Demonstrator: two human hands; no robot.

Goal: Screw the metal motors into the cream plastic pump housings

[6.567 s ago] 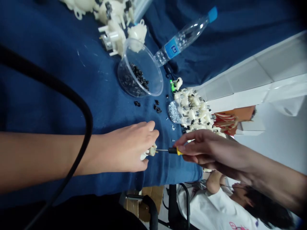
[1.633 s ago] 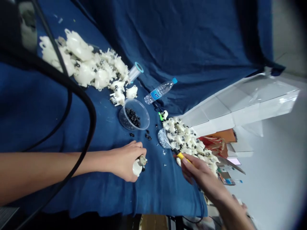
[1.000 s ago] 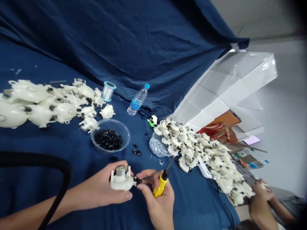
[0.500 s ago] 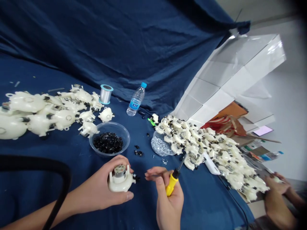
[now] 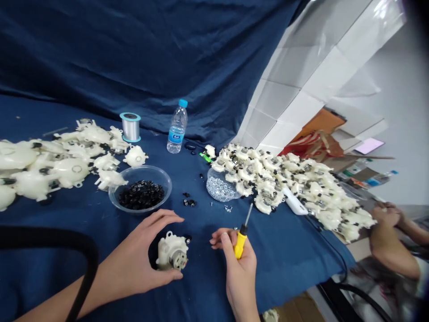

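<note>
My left hand (image 5: 140,250) is curved around a white plastic gear housing (image 5: 167,250) with a small silver motor and a black fitting at its side. Its fingers are spread with a gap above the housing, while the thumb lies by the motor. To the right, my right hand (image 5: 239,268) grips a yellow-handled screwdriver (image 5: 240,243), its tip pointing up and away. A tiny shiny item shows at those fingertips, too small to name. Beyond the hands stand a clear bowl of black parts (image 5: 112,197) and a clear bowl of screws (image 5: 221,188).
White housings are heaped at left (image 5: 67,170) and right (image 5: 311,192). A wire spool (image 5: 130,129) and a water bottle (image 5: 177,129) stand at the back. Loose black pieces (image 5: 190,202) and screws (image 5: 228,209) lie between the bowls. Another person's hands (image 5: 387,214) are at far right.
The gear housing has turned so its motor now faces down and right rather than up. My left fingers have spread away from it. The view has shifted; the screwdriver stays in my right hand.
</note>
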